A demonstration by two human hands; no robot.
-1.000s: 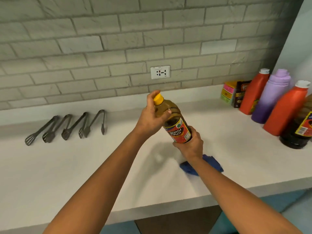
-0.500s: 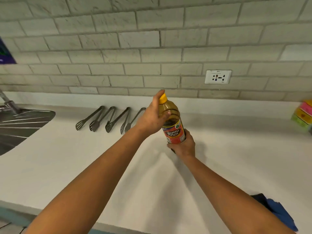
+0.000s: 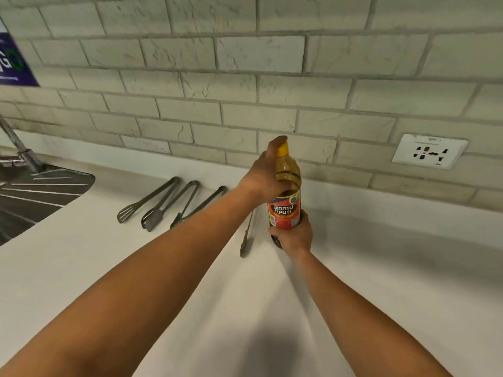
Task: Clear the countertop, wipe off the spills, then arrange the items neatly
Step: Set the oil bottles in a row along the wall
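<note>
A clear bottle with a yellow cap, amber liquid and a red label stands upright near the back of the white countertop. My left hand grips its neck and shoulder, thumb reaching up beside the cap. My right hand wraps around the bottle's base from below. The bottom of the bottle is hidden by my fingers, so contact with the counter cannot be told.
Several metal tongs lie in a row on the counter left of the bottle; one lies just beside my right hand. A steel sink drainboard and faucet sit far left. A wall socket is on the tiled backsplash.
The bottle and both hands moved left along the counter, toward the tongs and closer to the wall. The view swung left; the blue cloth and the other bottles left the frame.
</note>
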